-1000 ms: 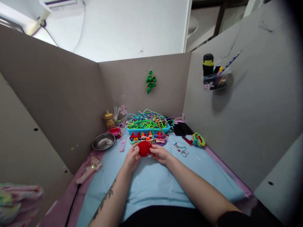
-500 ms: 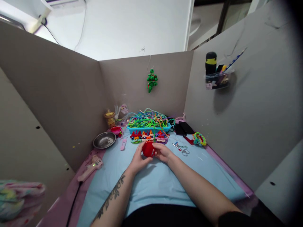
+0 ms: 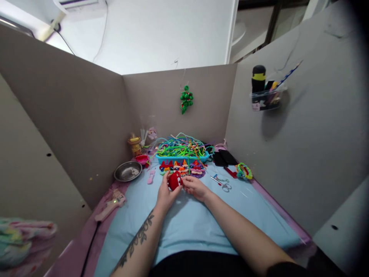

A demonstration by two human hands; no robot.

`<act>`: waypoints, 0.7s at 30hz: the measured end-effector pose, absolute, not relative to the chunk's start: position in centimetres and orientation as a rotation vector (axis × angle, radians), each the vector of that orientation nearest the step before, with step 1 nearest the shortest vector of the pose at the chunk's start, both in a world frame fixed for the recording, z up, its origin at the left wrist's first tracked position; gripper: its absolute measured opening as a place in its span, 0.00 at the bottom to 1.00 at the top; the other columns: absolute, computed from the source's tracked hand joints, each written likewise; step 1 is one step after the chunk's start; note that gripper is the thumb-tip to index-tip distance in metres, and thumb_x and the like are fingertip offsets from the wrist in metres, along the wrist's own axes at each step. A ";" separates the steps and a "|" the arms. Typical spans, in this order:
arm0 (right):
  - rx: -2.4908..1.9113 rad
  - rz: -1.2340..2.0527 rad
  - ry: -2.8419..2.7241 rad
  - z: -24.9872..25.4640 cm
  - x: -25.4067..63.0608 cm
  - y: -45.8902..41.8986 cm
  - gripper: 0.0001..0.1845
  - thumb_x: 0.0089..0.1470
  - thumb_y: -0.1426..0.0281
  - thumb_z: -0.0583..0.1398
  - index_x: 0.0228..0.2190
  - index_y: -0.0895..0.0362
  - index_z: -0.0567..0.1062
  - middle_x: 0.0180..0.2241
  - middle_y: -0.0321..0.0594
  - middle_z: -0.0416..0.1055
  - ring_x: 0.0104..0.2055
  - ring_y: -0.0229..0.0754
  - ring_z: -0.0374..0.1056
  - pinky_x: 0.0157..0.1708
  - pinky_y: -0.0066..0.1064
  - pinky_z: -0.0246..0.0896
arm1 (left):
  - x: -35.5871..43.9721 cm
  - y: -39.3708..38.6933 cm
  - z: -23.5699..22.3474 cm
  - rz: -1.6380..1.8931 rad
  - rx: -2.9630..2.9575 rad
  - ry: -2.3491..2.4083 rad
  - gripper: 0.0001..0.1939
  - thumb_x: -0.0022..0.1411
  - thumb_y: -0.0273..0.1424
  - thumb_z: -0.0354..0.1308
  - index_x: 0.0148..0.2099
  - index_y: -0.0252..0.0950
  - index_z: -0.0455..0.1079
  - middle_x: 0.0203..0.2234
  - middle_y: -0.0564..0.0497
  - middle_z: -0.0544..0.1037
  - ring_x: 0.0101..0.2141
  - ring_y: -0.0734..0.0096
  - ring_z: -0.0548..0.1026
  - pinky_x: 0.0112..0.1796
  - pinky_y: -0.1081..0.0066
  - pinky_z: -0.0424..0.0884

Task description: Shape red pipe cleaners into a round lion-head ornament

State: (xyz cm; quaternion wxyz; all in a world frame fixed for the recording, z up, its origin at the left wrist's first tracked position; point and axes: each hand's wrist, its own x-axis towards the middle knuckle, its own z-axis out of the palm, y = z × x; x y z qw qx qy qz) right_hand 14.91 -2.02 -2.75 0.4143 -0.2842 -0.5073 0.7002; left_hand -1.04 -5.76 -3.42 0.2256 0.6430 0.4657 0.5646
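A round red piece (image 3: 175, 181) with white marks on its right side is held upright above the blue mat, and its exact kind is unclear. My left hand (image 3: 165, 192) grips it from the left, thumb below and fingers behind. At its right edge my right hand (image 3: 196, 187) has its fingers pinched together, close to or touching the piece; anything small between the fingertips is hidden. Just behind the hands lie colourful pipe-cleaner figures (image 3: 181, 168) in red, orange and purple. To the right rest silver scissors (image 3: 224, 186).
A blue basket (image 3: 164, 159) heaped with pipe cleaners stands at the back. On the left are a metal bowl (image 3: 121, 174), a pink clip-like piece (image 3: 150, 176) and a glue gun (image 3: 109, 206) with its cord. Black phones (image 3: 225, 157) and a ring of coloured loops (image 3: 243, 171) lie right.
The red piece has turned so that white marks show, and it has shifted slightly left with my left hand. My right hand's fingers have drawn back to its right edge.
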 end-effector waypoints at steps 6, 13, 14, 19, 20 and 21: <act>-0.774 1.572 -1.421 -2.9 14.5 -2.1 0.18 0.39 0.58 0.65 0.25 0.59 0.70 0.16 0.30 0.62 0.16 0.29 0.53 0.17 0.24 0.42 | -1.1 -5.6 -3.8 1.526 1.899 1.369 0.37 0.53 0.36 0.60 0.61 0.36 0.47 0.50 0.39 0.67 0.49 0.60 0.69 0.48 0.60 0.66; -0.692 1.497 -1.373 -3.1 14.6 -1.9 0.16 0.43 0.59 0.63 0.21 0.58 0.66 0.16 0.29 0.59 0.16 0.28 0.50 0.18 0.23 0.41 | -1.1 -5.4 -4.4 1.433 2.197 1.328 0.41 0.51 0.32 0.61 0.63 0.38 0.44 0.57 0.39 0.60 0.57 0.57 0.60 0.55 0.55 0.57; -0.688 1.502 -1.362 -3.0 14.7 -1.9 0.17 0.43 0.59 0.64 0.20 0.58 0.66 0.15 0.28 0.58 0.16 0.28 0.50 0.18 0.23 0.40 | -1.1 -5.3 -4.4 1.461 2.214 1.335 0.41 0.51 0.31 0.61 0.63 0.38 0.44 0.58 0.39 0.59 0.58 0.56 0.58 0.55 0.55 0.56; -0.683 1.570 -1.227 -3.2 14.7 -1.5 0.19 0.38 0.59 0.67 0.20 0.58 0.66 0.16 0.30 0.62 0.18 0.31 0.56 0.20 0.24 0.47 | -1.6 -4.7 -4.4 1.617 2.128 1.462 0.41 0.51 0.29 0.60 0.63 0.38 0.45 0.59 0.38 0.55 0.60 0.54 0.53 0.56 0.52 0.52; -0.687 1.571 -1.198 -3.2 14.7 -1.4 0.19 0.36 0.59 0.67 0.21 0.58 0.66 0.17 0.31 0.64 0.19 0.32 0.58 0.22 0.24 0.50 | -1.7 -4.6 -4.5 1.621 2.085 1.481 0.41 0.50 0.29 0.60 0.63 0.38 0.45 0.59 0.39 0.56 0.59 0.54 0.54 0.56 0.52 0.53; -0.692 1.567 -1.177 -3.3 14.7 -1.3 0.19 0.35 0.59 0.68 0.21 0.58 0.67 0.18 0.32 0.65 0.20 0.32 0.59 0.23 0.25 0.52 | -1.7 -4.6 -4.5 1.614 2.041 1.486 0.41 0.50 0.29 0.61 0.63 0.39 0.45 0.58 0.39 0.56 0.59 0.54 0.55 0.55 0.52 0.55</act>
